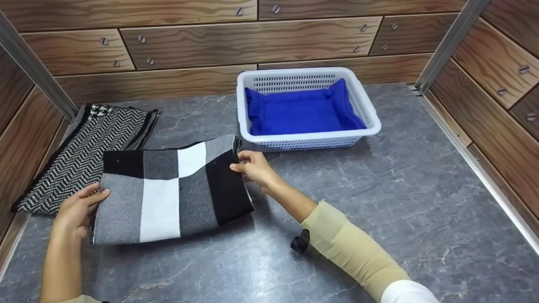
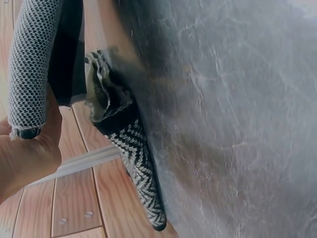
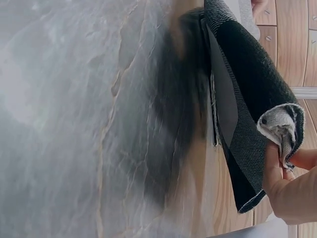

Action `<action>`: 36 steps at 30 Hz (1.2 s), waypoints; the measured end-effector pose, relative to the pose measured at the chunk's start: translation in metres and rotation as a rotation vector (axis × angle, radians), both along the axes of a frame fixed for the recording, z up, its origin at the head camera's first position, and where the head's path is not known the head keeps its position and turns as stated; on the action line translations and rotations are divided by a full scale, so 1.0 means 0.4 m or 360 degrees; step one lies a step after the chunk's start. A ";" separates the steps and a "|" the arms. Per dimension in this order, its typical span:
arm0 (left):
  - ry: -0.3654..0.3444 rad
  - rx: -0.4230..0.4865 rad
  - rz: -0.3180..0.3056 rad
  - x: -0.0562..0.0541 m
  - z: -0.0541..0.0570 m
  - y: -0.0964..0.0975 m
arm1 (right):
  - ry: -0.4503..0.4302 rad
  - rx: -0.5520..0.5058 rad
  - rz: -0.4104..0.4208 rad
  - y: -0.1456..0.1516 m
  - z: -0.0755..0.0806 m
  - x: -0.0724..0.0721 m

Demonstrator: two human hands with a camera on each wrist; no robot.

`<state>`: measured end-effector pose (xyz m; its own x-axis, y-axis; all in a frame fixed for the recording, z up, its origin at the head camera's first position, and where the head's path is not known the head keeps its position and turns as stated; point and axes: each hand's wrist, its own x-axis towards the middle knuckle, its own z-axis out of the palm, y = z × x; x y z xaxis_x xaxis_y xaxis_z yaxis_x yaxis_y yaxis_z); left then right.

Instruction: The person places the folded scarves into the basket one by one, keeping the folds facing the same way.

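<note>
Through the cameras I see the person's left grip [image 1: 76, 212] and right grip [image 1: 254, 169] each pinching one short edge of a folded checked cloth [image 1: 159, 204], which hangs between them, raised off the counter [image 1: 400, 178]. Its long axis runs from the left grip to the right grip, the right end slightly farther from me. The cloth is woven, in blocks of black, white and two greys; in the right wrist view its layers curl into a rounded fold with a pale inside at the fingertips.

Just beyond the left grip, a folded herringbone cloth [image 1: 90, 153], black and off-white with dark borders, lies flat and slanted, partly hidden behind the checked one. Just beyond the right grip stands a white plastic basket [image 1: 311, 135], a rounded rectangle with slotted walls, holding a soft, plain blue cloth [image 1: 299, 112]. The counter is grey and marble-veined. Farther out from both grips, wood-patterned panels [image 1: 247, 42] close off the back and sides.
</note>
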<state>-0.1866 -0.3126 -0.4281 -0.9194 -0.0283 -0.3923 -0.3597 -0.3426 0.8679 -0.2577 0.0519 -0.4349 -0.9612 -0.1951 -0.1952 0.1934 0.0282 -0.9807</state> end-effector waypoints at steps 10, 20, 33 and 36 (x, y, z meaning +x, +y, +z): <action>0.0060 0.0046 -0.0002 0.016 0.009 -0.015 | 0.0023 0.0001 0.0004 0.000 0.009 0.003; 0.0062 -0.0024 -0.0066 0.020 0.025 -0.022 | 0.0099 0.0036 0.0017 0.003 0.035 0.008; 0.0124 0.0058 -0.0033 0.031 0.033 -0.022 | 0.0136 0.0027 0.0057 0.020 0.075 0.019; 0.0140 0.0057 -0.0032 0.032 0.042 -0.018 | 0.0142 0.0027 0.0054 0.024 0.079 0.020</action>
<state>-0.1740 -0.3196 -0.4113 -0.9506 0.0030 -0.3103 -0.2897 -0.3672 0.8839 -0.2498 0.0616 -0.4032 -0.9678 -0.2250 -0.1125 0.1038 0.0503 -0.9933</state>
